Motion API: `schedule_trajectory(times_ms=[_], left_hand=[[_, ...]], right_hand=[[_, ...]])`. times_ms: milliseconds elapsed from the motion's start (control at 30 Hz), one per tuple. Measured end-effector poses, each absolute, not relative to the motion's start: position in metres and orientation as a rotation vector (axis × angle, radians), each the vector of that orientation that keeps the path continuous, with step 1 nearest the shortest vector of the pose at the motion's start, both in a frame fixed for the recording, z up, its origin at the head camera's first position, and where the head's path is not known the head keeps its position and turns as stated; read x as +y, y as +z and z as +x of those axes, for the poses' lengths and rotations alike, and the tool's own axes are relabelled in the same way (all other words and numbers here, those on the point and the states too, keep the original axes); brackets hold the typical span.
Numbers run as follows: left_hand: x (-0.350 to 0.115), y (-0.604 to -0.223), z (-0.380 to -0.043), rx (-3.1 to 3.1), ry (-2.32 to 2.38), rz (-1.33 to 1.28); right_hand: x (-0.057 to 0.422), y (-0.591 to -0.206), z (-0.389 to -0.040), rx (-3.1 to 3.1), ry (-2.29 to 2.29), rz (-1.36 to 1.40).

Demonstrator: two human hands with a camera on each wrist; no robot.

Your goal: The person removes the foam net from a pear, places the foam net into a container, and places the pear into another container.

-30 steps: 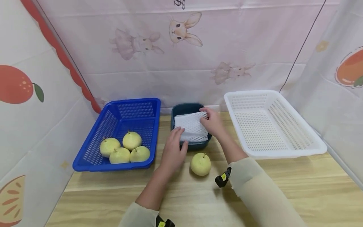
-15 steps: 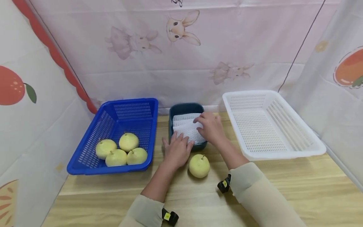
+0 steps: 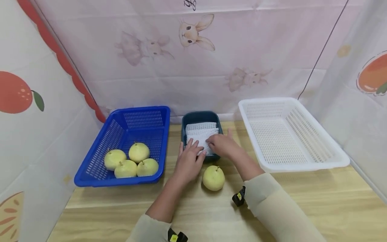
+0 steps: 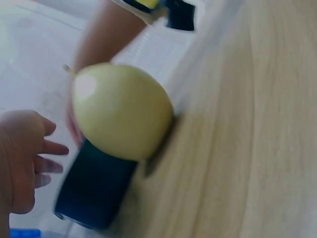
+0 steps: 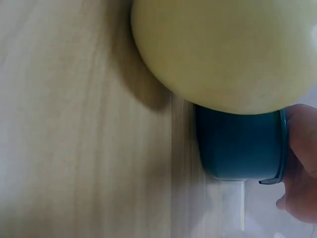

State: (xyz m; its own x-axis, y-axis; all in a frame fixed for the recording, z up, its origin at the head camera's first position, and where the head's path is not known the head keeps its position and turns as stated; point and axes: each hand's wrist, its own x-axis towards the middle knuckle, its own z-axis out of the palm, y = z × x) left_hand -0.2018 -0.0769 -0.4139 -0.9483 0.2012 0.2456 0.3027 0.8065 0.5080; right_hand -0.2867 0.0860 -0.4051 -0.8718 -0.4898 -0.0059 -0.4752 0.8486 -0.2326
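White foam fruit nets [image 3: 199, 129] lie flat in a stack inside a small dark teal bin [image 3: 184, 117]. My left hand [image 3: 188, 163] reaches over the near left rim with its fingers spread, the tips on the nets; in the left wrist view the left hand [image 4: 22, 161] has its fingers extended. Across from it, my right hand [image 3: 224, 145] comes over the right rim, its curled fingertips pinching at the top net. A pale yellow-green pear [image 3: 213, 178] stands on the table just in front of the bin. In the right wrist view, the pear [image 5: 228, 54] hides part of the bin [image 5: 242, 148].
To the left is a blue basket [image 3: 167, 134] with several pears [image 3: 139, 152] grouped at its near end. A white basket [image 3: 305, 165] stands on the right. Behind the wooden table [image 3: 208, 215] hangs a printed cloth [image 3: 193, 84].
My right hand has come down and nearer from the bin's far right edge, its fingers drawing in. The left hand has shifted slightly nearer over the nets. The front pear stays put.
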Motion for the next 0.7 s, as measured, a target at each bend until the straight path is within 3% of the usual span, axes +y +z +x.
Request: schedule_trajectory(times_ms=[267, 700], left_hand=[[-0.078, -0.395, -0.171, -2.7, -1.327, -0.806], [-0.06, -0.41, -0.164, -2.711, -1.315, -0.811]], right_hand=[[0.095, -0.399, -0.281, 3.024, -0.516, -0.884], [0.106, -0.395, -0.272, 3.067, -0.837, -0.957]])
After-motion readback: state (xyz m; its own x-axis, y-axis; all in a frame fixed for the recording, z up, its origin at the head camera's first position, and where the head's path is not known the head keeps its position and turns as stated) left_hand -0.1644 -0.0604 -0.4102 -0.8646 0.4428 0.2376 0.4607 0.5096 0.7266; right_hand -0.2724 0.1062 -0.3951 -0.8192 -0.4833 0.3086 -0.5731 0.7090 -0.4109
